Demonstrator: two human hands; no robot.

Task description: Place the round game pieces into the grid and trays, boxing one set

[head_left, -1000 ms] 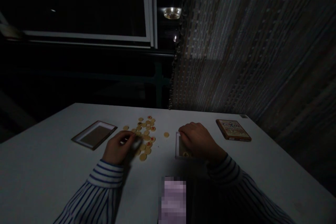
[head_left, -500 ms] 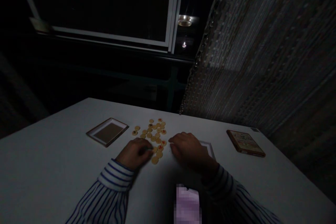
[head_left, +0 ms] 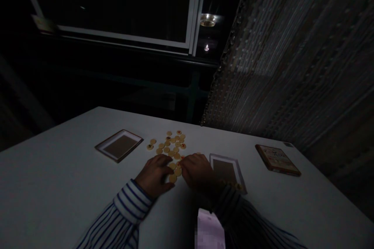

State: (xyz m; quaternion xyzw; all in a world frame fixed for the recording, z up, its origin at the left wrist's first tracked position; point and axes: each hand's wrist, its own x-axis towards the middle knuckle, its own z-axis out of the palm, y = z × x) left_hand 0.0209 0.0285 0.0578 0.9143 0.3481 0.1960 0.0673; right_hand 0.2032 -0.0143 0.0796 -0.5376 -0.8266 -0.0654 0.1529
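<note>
A cluster of several small round tan game pieces (head_left: 172,146), some marked red, lies on the white table (head_left: 58,186). My left hand (head_left: 154,175) rests at the near edge of the cluster, fingers curled over the pieces. Close beside it, my right hand (head_left: 197,171) reaches in from the right, its fingertips bent down onto the nearest pieces. Whether either hand has a piece in its fingers is hidden. Both arms wear striped sleeves. A shallow rectangular tray (head_left: 228,171) lies uncovered just right of my right hand.
Another shallow tray (head_left: 119,145) sits left of the pieces. A printed box lid (head_left: 277,159) lies at the right, near the table edge. A beaded curtain (head_left: 292,54) hangs behind on the right; a dark window (head_left: 117,4) is behind on the left.
My right hand left the tray on the right and moved left to the pieces, uncovering the tray. My left hand stayed at the cluster. The view shifted left.
</note>
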